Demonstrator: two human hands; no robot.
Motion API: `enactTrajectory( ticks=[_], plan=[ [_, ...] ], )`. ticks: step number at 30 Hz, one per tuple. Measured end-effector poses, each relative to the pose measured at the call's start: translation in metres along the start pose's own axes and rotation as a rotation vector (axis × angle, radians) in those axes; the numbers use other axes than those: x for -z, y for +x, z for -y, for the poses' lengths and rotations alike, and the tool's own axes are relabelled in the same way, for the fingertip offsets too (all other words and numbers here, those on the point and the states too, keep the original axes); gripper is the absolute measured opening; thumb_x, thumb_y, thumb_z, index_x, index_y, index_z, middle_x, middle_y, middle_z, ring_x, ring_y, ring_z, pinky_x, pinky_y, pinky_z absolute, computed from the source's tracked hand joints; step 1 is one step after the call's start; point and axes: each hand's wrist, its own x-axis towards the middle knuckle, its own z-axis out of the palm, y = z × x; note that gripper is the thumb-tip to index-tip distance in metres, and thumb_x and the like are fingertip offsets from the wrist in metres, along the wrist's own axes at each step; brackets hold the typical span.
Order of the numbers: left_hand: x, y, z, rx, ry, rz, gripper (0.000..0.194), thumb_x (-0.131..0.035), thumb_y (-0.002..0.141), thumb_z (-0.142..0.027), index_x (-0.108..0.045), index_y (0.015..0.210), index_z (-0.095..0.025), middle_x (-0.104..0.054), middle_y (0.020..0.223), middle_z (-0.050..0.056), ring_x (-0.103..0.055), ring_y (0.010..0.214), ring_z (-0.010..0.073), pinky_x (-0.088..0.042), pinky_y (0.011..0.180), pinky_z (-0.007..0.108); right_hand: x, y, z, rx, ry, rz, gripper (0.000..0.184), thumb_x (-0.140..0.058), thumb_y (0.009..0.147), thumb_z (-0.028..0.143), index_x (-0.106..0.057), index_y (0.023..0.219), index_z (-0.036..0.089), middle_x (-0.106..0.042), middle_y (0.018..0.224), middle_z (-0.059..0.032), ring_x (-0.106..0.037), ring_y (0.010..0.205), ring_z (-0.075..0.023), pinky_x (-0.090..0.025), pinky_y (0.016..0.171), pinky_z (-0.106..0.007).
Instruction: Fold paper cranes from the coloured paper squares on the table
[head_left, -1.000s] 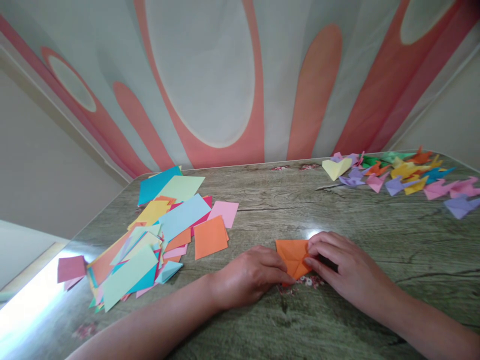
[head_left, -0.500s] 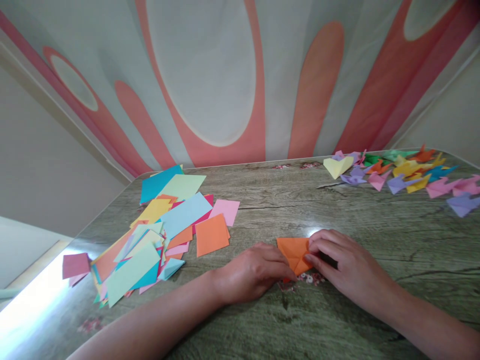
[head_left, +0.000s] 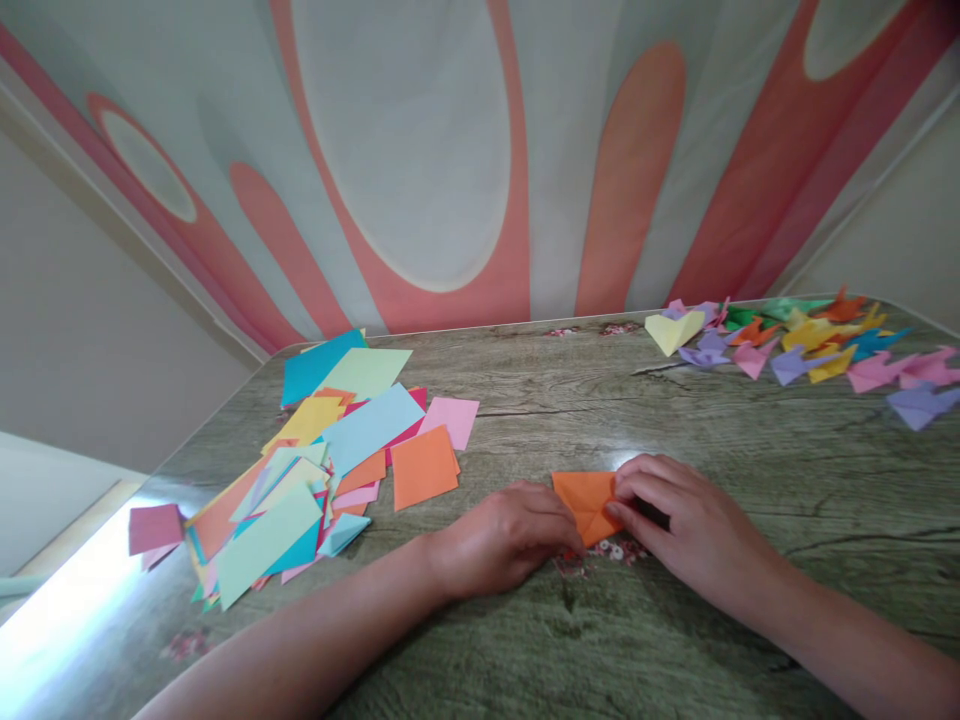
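A folded piece of orange origami paper (head_left: 586,500) lies on the wood-patterned table between my hands, with crease lines across its face. My left hand (head_left: 510,535) rests at its left and lower edge, the curled fingers pressing the paper against the table. At the right corner, my right hand (head_left: 671,505) pinches the paper between thumb and fingers. The fingers cover both side edges of the paper, so the folds beneath them are hidden.
Loose coloured paper sheets (head_left: 270,545) overlap in a pile on the left, with an orange square (head_left: 424,467) at its near right. Several folded paper birds (head_left: 810,340) and a pale yellow paper heart (head_left: 673,330) sit at the back right. A patterned curtain (head_left: 555,200) hangs behind the table (head_left: 525,400).
My left fingers have shifted slightly along the lower edge of the orange paper. My right hand keeps its pinch. The whole view has moved a little.
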Motion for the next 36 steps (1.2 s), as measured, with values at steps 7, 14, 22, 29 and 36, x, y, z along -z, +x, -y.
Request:
enactTrajectory(
  ticks=[7,14,22,29,36],
  plan=[
    [0.002,0.001,-0.003,-0.011,0.008,0.011,0.025,-0.040,0.093,-0.010,-0.064,0.094,-0.015,-0.067,0.087,0.008,-0.062,0.090,0.0169,-0.046,0.086,0.030,0.000,-0.001,0.000,0.007,-0.008,-0.003,0.015,-0.057,0.089,0.022,-0.057,0.074,0.022,-0.063,0.086,-0.0020,-0.058,0.082,-0.0195,-0.044,0.073,-0.035],
    [0.000,0.001,-0.002,0.080,-0.047,-0.038,0.019,-0.046,0.094,-0.015,-0.063,0.101,-0.015,-0.066,0.095,0.008,-0.059,0.094,0.0163,-0.045,0.088,0.029,0.000,0.000,0.000,0.008,-0.008,-0.012,0.014,-0.058,0.088,0.022,-0.057,0.074,0.021,-0.063,0.086,-0.0021,-0.058,0.081,-0.0196,-0.044,0.074,-0.036],
    [-0.007,0.000,-0.008,0.181,0.038,-0.103,0.015,-0.051,0.093,-0.024,-0.063,0.092,-0.015,-0.065,0.091,0.006,-0.057,0.090,0.0176,-0.041,0.087,0.032,-0.001,-0.003,-0.001,0.005,-0.003,0.001,0.013,-0.057,0.089,0.022,-0.057,0.076,0.021,-0.061,0.087,-0.0025,-0.057,0.082,-0.0199,-0.044,0.074,-0.036],
    [-0.002,-0.003,-0.014,0.229,0.134,-0.040,0.016,-0.061,0.087,-0.031,-0.064,0.097,-0.018,-0.064,0.100,0.005,-0.056,0.099,0.0201,-0.036,0.091,0.034,0.006,-0.007,0.004,0.049,0.032,0.058,0.007,-0.059,0.089,0.026,-0.059,0.083,0.022,-0.063,0.090,-0.0038,-0.058,0.086,-0.0215,-0.045,0.075,-0.038],
    [0.005,-0.007,-0.016,0.223,0.110,-0.009,0.017,-0.060,0.088,-0.029,-0.061,0.101,-0.019,-0.065,0.110,0.005,-0.056,0.107,0.0201,-0.032,0.096,0.034,0.007,-0.009,0.012,0.188,0.073,0.097,0.004,-0.063,0.086,0.024,-0.065,0.082,0.025,-0.066,0.089,-0.0009,-0.060,0.085,-0.0198,-0.044,0.074,-0.037]
  ],
)
